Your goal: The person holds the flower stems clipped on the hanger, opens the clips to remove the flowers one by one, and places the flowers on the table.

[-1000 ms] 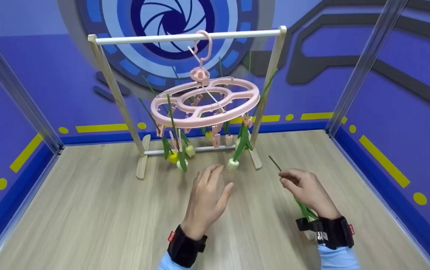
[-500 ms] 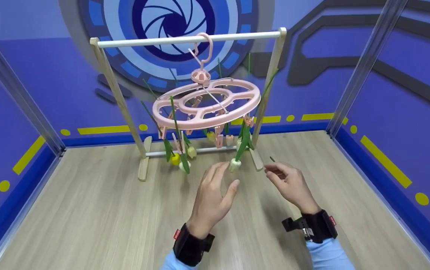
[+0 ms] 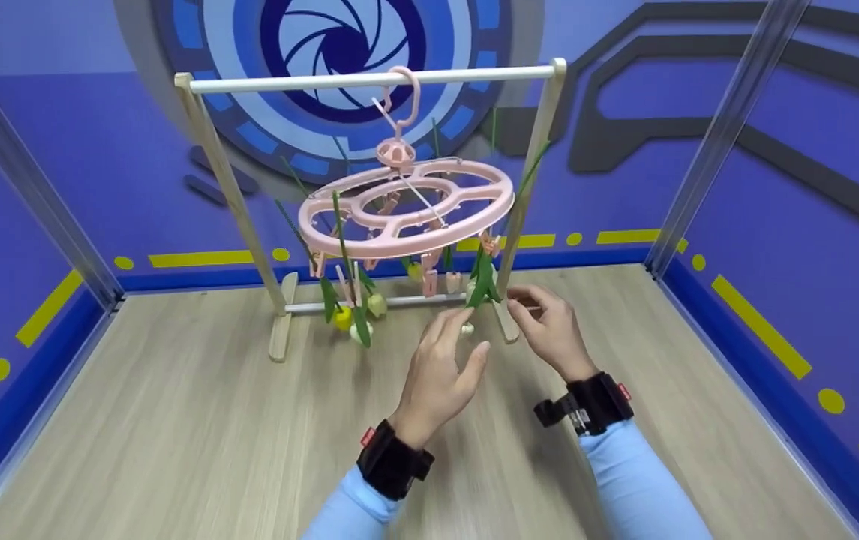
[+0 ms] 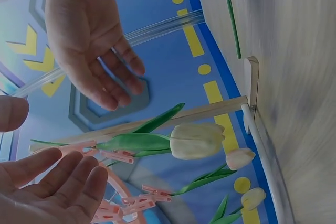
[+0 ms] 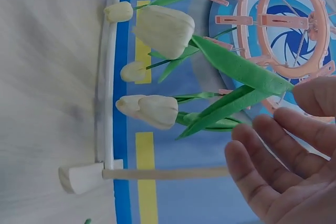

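Note:
A pink clip hanger [image 3: 391, 247] hangs from the bar of a wooden rack [image 3: 226, 172], with several tulips clipped upside down beneath its ring. At its right front, a white tulip [image 3: 467, 328] hangs between my hands. My left hand [image 3: 437, 379] is left of that flower, its fingers extended and holding nothing. On the other side, my right hand [image 3: 551, 334] has loosely bent fingers, close to the tulip's leaves [image 5: 247, 72]; contact cannot be told. In the left wrist view, a loose green stem [image 4: 231, 17] lies on the table; the head view hides it.
A yellow tulip [image 3: 343, 318] and another white tulip [image 3: 361, 331] hang at the left front. Pink clips [image 3: 430, 283] dangle below the ring. The rack's wooden feet [image 3: 279, 337] stand on the table [image 3: 211, 435]. Blue printed walls [image 3: 797, 225] enclose the back and sides.
My right hand has moved left and away from the loose stem on the table, up beside the hanging white tulip. My left hand has shifted slightly right, closer to the same flower.

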A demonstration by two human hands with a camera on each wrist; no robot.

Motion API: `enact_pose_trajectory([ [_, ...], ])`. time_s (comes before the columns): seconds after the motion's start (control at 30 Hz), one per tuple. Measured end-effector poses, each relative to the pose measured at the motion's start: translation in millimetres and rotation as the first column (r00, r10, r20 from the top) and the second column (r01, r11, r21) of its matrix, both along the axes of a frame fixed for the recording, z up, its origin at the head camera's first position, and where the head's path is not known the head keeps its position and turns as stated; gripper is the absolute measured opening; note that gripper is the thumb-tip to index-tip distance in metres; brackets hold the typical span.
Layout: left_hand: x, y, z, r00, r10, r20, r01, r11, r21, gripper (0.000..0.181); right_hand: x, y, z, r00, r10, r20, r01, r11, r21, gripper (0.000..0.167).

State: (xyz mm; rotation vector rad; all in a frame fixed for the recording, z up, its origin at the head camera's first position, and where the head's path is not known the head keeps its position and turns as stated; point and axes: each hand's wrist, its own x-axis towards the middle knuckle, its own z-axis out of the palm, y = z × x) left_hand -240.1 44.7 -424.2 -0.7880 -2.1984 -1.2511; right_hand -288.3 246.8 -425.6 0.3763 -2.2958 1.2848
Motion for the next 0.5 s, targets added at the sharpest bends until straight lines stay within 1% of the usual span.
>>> enact_pose_trajectory([
  [0.13, -8.8, 3.0, 12.2, 0.999, -0.014, 0.032, 0.013, 1.0, 0.011, 0.045, -9.3, -5.2, 7.7, 1.0, 0.011, 0.004, -0.011, 0.999, -0.033, 0.025],
  [0.23, -15.4, 5.9, 21.2, 0.999, -0.021, 0.031, 0.02, 0.999, 0.027, 0.045, -14.2, -9.1, 11.9, 1.0, 0.021, -0.004, -0.021, 0.999, -0.038, 0.027],
  [0.37, -23.7, 10.8, 31.1, 1.0, -0.003, 0.02, 0.003, 0.999, 0.04, 0.046, -17.9, -13.7, 14.9, 0.999, 0.037, -0.011, -0.038, 0.999, -0.038, 0.029],
  [0.5, -30.6, 16.0, 37.3, 0.999, 0.011, 0.044, -0.014, 0.998, 0.056, 0.047, -19.5, -16.4, 16.0, 0.999, 0.047, 0.006, -0.046, 0.998, -0.052, 0.035],
])
